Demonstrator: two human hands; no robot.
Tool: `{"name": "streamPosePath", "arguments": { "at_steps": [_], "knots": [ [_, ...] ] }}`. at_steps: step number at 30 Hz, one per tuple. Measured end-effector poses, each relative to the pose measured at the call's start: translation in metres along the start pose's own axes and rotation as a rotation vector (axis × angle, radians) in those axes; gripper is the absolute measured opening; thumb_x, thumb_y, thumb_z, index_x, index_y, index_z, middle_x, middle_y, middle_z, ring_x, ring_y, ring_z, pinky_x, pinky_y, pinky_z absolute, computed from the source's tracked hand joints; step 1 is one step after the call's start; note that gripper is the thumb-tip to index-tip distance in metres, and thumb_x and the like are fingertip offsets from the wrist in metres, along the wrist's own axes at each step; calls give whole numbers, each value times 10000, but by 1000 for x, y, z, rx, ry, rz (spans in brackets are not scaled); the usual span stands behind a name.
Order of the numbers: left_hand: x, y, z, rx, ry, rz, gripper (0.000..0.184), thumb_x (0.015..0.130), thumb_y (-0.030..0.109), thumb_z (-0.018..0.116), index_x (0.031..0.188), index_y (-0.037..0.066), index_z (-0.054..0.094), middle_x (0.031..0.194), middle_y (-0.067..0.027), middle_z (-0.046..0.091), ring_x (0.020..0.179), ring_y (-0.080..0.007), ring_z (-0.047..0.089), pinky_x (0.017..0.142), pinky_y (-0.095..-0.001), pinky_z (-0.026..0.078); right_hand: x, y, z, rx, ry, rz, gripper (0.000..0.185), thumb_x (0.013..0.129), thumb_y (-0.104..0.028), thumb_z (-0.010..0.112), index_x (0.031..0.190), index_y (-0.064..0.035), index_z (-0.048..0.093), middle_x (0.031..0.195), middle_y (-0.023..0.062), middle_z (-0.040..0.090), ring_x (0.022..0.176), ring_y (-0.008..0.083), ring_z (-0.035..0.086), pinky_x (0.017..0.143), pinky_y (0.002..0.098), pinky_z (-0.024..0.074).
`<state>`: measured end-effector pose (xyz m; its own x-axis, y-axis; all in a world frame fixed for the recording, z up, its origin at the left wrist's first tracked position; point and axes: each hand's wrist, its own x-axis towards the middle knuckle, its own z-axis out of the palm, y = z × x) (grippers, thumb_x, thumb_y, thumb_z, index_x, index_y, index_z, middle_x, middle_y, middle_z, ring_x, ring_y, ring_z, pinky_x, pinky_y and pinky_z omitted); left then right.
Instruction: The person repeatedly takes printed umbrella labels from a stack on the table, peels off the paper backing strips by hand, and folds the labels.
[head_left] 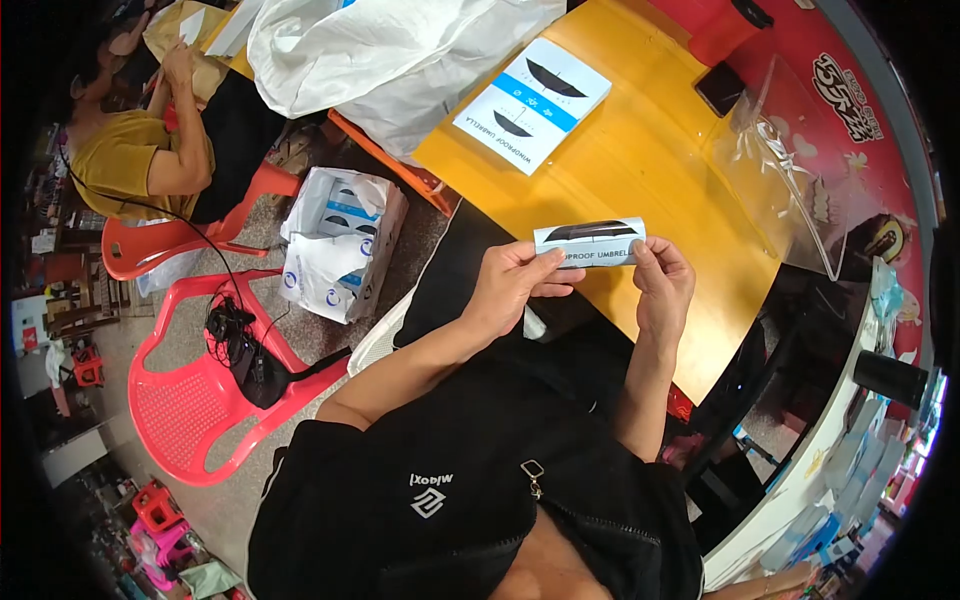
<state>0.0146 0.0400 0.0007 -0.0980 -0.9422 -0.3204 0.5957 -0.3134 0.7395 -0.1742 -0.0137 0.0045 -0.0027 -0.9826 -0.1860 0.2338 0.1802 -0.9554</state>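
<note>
Between my two hands, just over the table's near edge, is a folded printed sheet [588, 244] with a black umbrella picture and partly covered umbrella lettering. My left hand [510, 287] grips its left end, thumb on the front and fingers behind. The other end is pinched between the thumb and fingers of my right hand [664, 283]. Farther up the yellow table [640, 130] lies a stack of white sheets [533, 105] with a blue band, umbrella pictures and the words "WINDPROOF UMBRELLA".
A white bag [390, 60] covers the table's left end. On the floor stands an opened package [345, 245] of similar prints. A pink chair [190, 400] holds black cables. A phone [720, 88] and clear plastic [775, 170] are rightward. Another person [140, 150] sits upper left.
</note>
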Motion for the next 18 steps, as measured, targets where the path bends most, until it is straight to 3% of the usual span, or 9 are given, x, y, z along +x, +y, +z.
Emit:
{"name": "streamPosePath", "arguments": {
  "at_steps": [18],
  "knots": [
    [4,-4,-12,-170,-57,-111,246,934,120,487,1117,-33,546,1052,-149,618,941,-234,636,780,-295,543,-7,-4,6,-33,-30,-51,104,804,-61,665,865,19,638,651,-28,556,494,9,351,444,171,225]
  ]
}}
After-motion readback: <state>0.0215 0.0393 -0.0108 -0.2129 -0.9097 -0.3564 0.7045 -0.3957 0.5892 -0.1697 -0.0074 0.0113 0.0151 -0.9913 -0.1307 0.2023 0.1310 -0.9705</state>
